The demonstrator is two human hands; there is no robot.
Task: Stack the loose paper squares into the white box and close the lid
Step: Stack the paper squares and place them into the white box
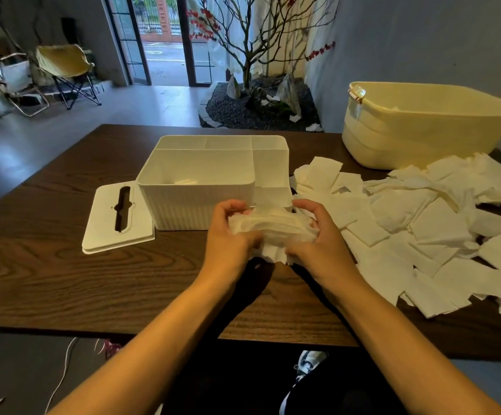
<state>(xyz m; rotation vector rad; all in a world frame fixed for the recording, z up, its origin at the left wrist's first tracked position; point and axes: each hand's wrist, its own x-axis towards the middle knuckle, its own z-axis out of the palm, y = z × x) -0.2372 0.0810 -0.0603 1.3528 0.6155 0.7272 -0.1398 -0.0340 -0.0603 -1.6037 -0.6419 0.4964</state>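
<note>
Lid (119, 218) left of box (201, 187), loose squares (417, 223) right, tub (423, 127) behind.

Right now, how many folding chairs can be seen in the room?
2: a yellow chair near the glass door and a white chair left of it; others may be hidden.

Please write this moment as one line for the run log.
step: stacking | left hand + right hand: grip paper stack | white box: open | slotted lid: on table, left of box

Open white box (197, 175), lid (117, 218) beside
</note>
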